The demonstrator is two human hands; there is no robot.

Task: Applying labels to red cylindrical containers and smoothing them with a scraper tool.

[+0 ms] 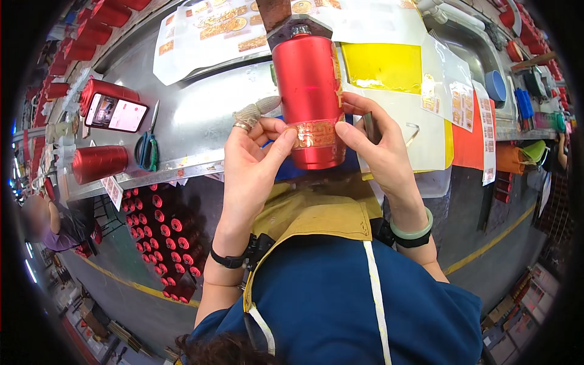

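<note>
A shiny red bottle (pixel 304 79) lies in front of me, its neck pointing away against a dark block-like support (pixel 281 17). A gold patterned decal strip (pixel 317 135) wraps across it near its base, and more gold lettering runs along its right side. My left hand (pixel 258 149) grips the bottle's left side, thumb on the strip's left end; a grey knitted cover sits on one finger. From the right, my right hand (pixel 376 137) holds the bottle, thumb at the strip's other end. A dark flat piece (pixel 368 126) shows among its fingers; its kind is unclear.
On the metal bench (pixel 201 115) at left are a lit phone (pixel 115 113), scissors (pixel 147 143) and another red bottle (pixel 100 163). Decal sheets (pixel 210 36), a yellow sheet (pixel 383 67) and a blue bowl (pixel 495 86) lie beyond. Red bottles (pixel 161 231) stand below; a person (pixel 58 225) is far left.
</note>
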